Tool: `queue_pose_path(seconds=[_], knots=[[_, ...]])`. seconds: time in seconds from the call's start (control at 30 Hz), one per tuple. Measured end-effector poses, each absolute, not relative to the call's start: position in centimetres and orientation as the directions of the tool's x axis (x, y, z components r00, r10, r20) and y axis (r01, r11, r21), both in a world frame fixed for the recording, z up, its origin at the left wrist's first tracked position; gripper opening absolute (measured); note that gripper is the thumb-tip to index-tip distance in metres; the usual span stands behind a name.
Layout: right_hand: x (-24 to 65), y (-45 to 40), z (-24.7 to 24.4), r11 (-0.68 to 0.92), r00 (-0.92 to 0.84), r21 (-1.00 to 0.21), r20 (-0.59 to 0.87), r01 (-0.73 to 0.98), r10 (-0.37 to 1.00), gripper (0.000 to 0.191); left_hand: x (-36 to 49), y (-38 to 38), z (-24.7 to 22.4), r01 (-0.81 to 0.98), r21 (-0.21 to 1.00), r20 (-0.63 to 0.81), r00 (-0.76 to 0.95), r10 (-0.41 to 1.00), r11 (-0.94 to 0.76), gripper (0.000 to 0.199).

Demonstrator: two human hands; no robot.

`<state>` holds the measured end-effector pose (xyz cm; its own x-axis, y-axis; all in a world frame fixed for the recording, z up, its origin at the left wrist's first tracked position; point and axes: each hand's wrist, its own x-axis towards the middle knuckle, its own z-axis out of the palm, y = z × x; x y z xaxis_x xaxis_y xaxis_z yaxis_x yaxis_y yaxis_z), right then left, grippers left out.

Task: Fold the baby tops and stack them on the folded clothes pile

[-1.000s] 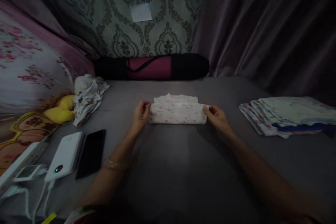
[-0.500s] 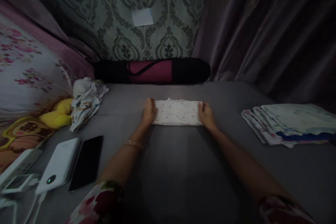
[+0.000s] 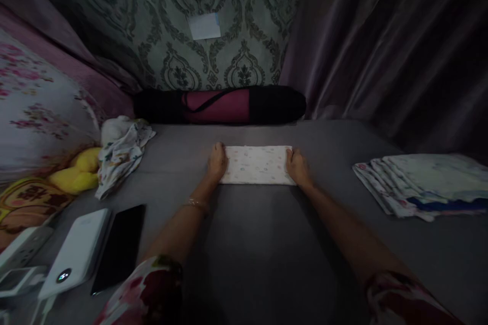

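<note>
- So, the white cloth with small spots lies folded on the grey bed, in the middle of the frame.
- The left hand has its left end. Its grip looks pressed together on the edge, though the fingertips are hidden.
- The right hand has the right end. Its grip pinches the edge, thumb on top.
- One hand is at each end, maybe to make the cloth flat and straight.
- The pile of folded cloths is at the right of the frame, well apart from the hands, maybe to be out of the way.
- At lower left, the phone lies just beside the power bank. They are near the strip, maybe so wires can reach.
- The bank's small screen is lit, but too blurry to read.
- The cushion at the left edge has a dark mark like a letter. I cannot read it.
- The card at the top shows no words I can read. I can read no brand.
</note>
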<state>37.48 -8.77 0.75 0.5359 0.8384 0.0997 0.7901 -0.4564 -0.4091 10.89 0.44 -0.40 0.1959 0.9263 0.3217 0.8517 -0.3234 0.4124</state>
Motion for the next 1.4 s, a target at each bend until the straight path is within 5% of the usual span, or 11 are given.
queue_pose_path(seconds=[0.43,0.73,0.9,1.07,1.4], knots=[[37.9,-7.2,0.9,-0.555,0.608,-0.383,0.021,0.738,0.794,0.05,11.9,0.9,0.0,0.918,0.337,0.164,0.161,0.973,-0.209,0.022],[39.5,-8.2,1.8,-0.532,0.556,-0.387,-0.059,0.753,0.829,0.042,10.7,0.8,-0.5,0.864,0.432,0.408,0.068,0.91,-0.258,0.031],[35.6,-9.5,2.5,-0.29,0.35,-0.249,0.243,0.924,0.905,0.043,12.9,-1.6,0.3,0.836,0.365,0.399,0.256,0.881,-0.408,0.032],[30.6,-8.8,1.6,0.082,-0.054,-0.143,0.188,0.986,0.981,0.051,17.2,-4.1,0.9,0.82,0.261,0.265,0.446,0.855,-0.509,0.04],[29.4,-8.0,-0.3,0.058,-0.049,-0.117,0.078,0.991,0.996,0.054,17.5,-4.7,-1.2,0.902,0.166,0.144,0.377,0.915,-0.398,0.052]])
